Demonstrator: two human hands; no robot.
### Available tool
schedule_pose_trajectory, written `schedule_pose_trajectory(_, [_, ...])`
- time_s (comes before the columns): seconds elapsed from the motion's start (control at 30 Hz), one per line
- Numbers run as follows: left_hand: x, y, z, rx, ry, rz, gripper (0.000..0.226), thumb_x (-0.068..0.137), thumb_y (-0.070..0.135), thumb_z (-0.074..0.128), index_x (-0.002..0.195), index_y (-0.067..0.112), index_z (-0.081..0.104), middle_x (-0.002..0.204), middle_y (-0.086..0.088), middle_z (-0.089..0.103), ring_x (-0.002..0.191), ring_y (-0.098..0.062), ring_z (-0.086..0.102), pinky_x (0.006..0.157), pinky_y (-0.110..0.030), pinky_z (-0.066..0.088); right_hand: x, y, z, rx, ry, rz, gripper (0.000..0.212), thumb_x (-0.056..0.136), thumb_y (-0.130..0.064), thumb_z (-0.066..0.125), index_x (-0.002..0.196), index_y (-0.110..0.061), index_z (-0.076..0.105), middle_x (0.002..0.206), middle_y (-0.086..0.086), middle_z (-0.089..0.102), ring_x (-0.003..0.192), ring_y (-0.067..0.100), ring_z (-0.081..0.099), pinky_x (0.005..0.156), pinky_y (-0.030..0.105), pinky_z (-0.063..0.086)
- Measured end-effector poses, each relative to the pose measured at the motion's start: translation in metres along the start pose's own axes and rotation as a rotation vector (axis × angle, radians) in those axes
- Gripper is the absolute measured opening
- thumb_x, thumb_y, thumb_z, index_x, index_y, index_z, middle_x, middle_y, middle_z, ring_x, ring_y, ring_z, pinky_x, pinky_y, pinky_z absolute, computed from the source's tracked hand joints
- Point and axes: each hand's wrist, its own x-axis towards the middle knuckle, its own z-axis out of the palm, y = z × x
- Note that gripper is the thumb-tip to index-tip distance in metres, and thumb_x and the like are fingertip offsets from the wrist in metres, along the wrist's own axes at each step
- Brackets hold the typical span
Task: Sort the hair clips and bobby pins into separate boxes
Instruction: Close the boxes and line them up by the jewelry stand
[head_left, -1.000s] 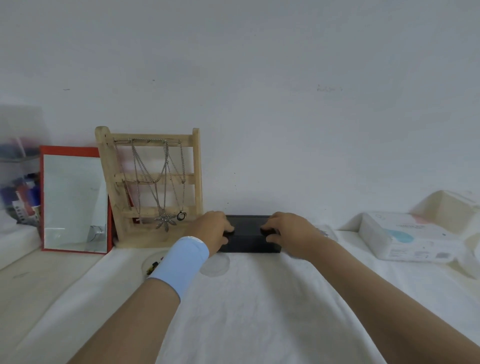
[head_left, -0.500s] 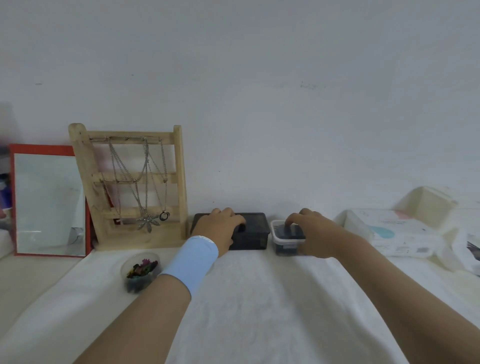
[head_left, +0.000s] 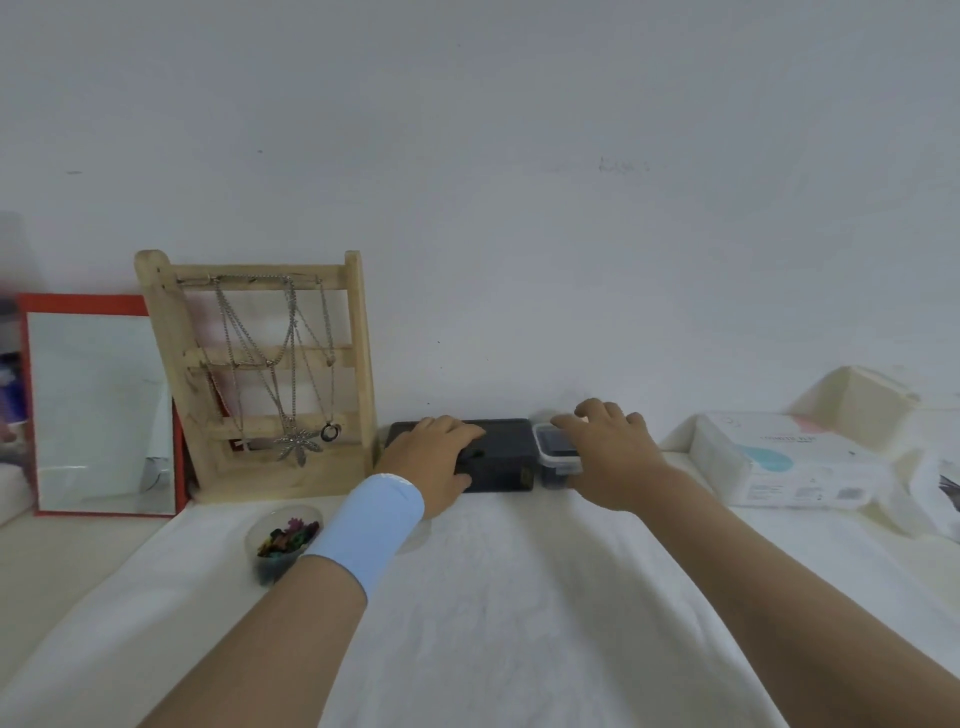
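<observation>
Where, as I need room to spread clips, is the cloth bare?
Bare cloth lies between left arm and right arm, in front of the black box and clear box, and beyond the right arm up to the tissue pack. Crowded: the back edge with mirror, rack and boxes, and the cup beside the left arm.

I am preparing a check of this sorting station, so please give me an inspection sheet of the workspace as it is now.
Surface: wrinkled white cloth.
Job's things: black box by the wall, clear lidded tub right beside it; cup of coloured clips nearer, left.
Clutter: tissue pack, cream box, far right.
Hands: left hand holds the black box; right hand holds the tub from above.
Cables: nothing seen.
Surroundings: wooden stand with necklaces, red-framed mirror, white wall.
</observation>
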Motion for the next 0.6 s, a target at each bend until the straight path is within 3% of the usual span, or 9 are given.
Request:
schedule_pose_trajectory(0.1, [-0.026, -0.013, -0.012, -0.011, 0.134, -0.050, 0.043, 0.098, 0.031, 0.052, 0.140, 0.032, 0.046, 0.139, 0.007, 0.048, 0.125, -0.018, 0.045, 0.102, -0.035, 0.042, -0.012, -0.042, -0.021, 0.145, 0.199, -0.141, 0.037, 0.080, -0.019, 0.058, 0.117, -0.025, 0.056, 0.116, -0.001, 0.050, 0.106, 0.023, 0.049, 0.089, 0.034, 0.039])
schedule_pose_trajectory(0.17, [-0.048, -0.027, -0.021, 0.030, 0.181, -0.162, 0.031, 0.098, 0.034, 0.049, 0.128, 0.033, 0.056, 0.131, 0.006, 0.052, 0.118, -0.019, 0.048, 0.095, -0.034, 0.045, -0.019, -0.075, -0.033, 0.282, 0.153, -0.279, 0.026, 0.083, -0.014, 0.053, 0.107, -0.024, 0.060, 0.109, -0.002, 0.056, 0.098, 0.023, 0.055, 0.077, 0.031, 0.040])
schedule_pose_trajectory(0.23, [-0.068, -0.039, -0.027, 0.072, 0.127, -0.298, 0.031, 0.097, 0.042, 0.047, 0.124, 0.033, 0.058, 0.133, 0.002, 0.052, 0.119, -0.022, 0.049, 0.095, -0.036, 0.044, -0.021, -0.104, -0.035, 0.327, -0.001, -0.362, 0.026, 0.089, -0.017, 0.051, 0.112, -0.024, 0.062, 0.114, 0.000, 0.058, 0.101, 0.024, 0.059, 0.077, 0.030, 0.041])
schedule_pose_trajectory(0.33, [-0.093, -0.056, -0.031, 0.122, -0.094, -0.503, 0.060, 0.091, 0.060, 0.048, 0.144, 0.033, 0.039, 0.153, 0.001, 0.036, 0.138, -0.024, 0.038, 0.105, -0.041, 0.040, -0.023, -0.143, -0.026, 0.225, -0.200, -0.370, 0.041, 0.098, -0.036, 0.050, 0.136, -0.023, 0.051, 0.128, 0.004, 0.056, 0.114, 0.026, 0.058, 0.091, 0.037, 0.047])
schedule_pose_trajectory(0.4, [-0.103, -0.062, -0.029, 0.117, -0.223, -0.609, 0.080, 0.084, 0.069, 0.049, 0.151, 0.035, 0.023, 0.160, 0.000, 0.022, 0.144, -0.028, 0.027, 0.109, -0.045, 0.036, -0.022, -0.157, -0.016, 0.118, -0.240, -0.307, 0.053, 0.098, -0.052, 0.044, 0.140, -0.019, 0.047, 0.128, 0.006, 0.058, 0.114, 0.029, 0.058, 0.090, 0.040, 0.047])
schedule_pose_trajectory(0.5, [-0.108, -0.064, -0.023, 0.078, -0.322, -0.657, 0.085, 0.084, 0.059, 0.058, 0.153, 0.031, 0.018, 0.154, -0.005, 0.025, 0.138, -0.032, 0.034, 0.104, -0.043, 0.042, -0.022, -0.167, -0.004, 0.077, -0.209, -0.258, 0.055, 0.096, -0.058, 0.045, 0.132, -0.017, 0.052, 0.123, 0.009, 0.059, 0.110, 0.029, 0.057, 0.084, 0.039, 0.045])
schedule_pose_trajectory(0.6, [-0.109, -0.061, -0.022, 0.038, -0.234, -0.613, 0.069, 0.088, 0.042, 0.061, 0.148, 0.027, 0.030, 0.142, -0.006, 0.035, 0.129, -0.030, 0.044, 0.097, -0.037, 0.048, -0.024, -0.164, -0.003, 0.159, -0.194, -0.258, 0.050, 0.093, -0.052, 0.054, 0.127, -0.017, 0.054, 0.121, 0.007, 0.057, 0.107, 0.027, 0.055, 0.083, 0.037, 0.046])
